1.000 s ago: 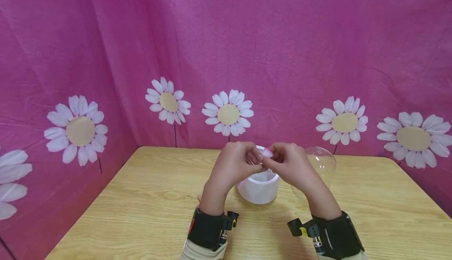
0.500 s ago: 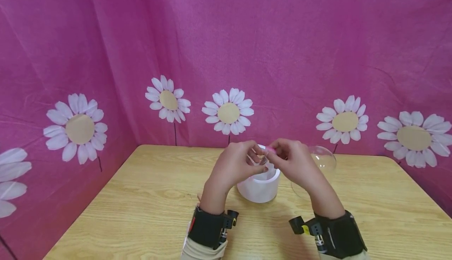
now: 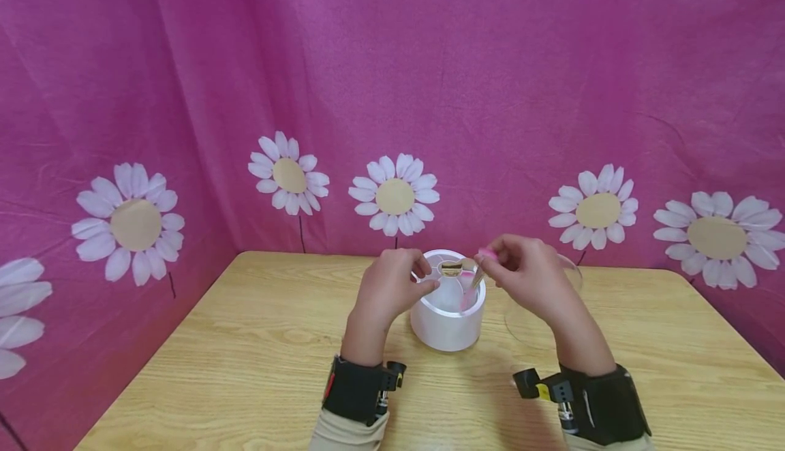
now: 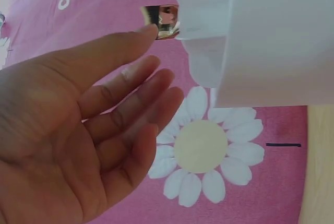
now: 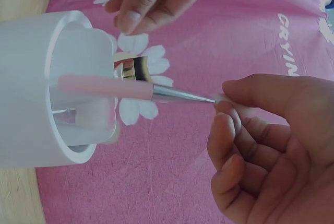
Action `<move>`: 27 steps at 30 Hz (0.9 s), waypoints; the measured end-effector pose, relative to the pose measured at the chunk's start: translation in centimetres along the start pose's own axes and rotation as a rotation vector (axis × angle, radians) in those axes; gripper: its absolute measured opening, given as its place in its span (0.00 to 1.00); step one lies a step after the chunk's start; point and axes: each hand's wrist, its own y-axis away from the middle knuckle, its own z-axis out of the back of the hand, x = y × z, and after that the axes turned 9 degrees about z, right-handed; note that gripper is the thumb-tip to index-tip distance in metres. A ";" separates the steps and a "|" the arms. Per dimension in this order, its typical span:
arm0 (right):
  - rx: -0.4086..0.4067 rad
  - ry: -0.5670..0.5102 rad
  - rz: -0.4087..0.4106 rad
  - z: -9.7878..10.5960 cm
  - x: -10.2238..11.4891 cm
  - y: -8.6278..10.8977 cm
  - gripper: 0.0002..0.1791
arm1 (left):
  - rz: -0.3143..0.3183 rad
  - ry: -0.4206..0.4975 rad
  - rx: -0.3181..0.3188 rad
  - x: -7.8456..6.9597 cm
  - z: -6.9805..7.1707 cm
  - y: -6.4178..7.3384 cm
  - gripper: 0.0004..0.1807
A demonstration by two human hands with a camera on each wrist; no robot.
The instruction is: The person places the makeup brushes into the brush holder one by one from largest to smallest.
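Observation:
A white round brush holder (image 3: 445, 332) with inner dividers stands upright on the table. My right hand (image 3: 521, 267) pinches a makeup brush (image 5: 180, 94) at its bristle end, to the holder's right. Its pink handle points down into the holder's right compartment, with the silver ferrule above. In the middle compartment a brush with a gold ferrule (image 4: 168, 21) and dark, light-tipped bristles stands up past the dividers. My left hand (image 3: 392, 291) hovers at the holder's left rim, fingers relaxed and holding nothing. Its thumb overlaps the gold ferrule in the left wrist view.
A clear dome cover (image 3: 573, 275) stands on the wooden table (image 3: 264, 355) right of the holder, partly behind my right hand and forearm. Pink cloth (image 3: 490, 97) with white daisies hangs behind and to the left of the table. A small silver piece (image 5: 63, 116) shows inside the holder.
My hands have drawn apart, the left moving left and the right moving right with the pink brush. The gold-ferruled brush between them has come into plain view.

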 end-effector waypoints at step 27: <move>0.037 0.072 -0.025 -1.9 0.2 -0.3 0.07 | 0.049 -0.050 0.070 0.3 -1.1 -0.5 0.05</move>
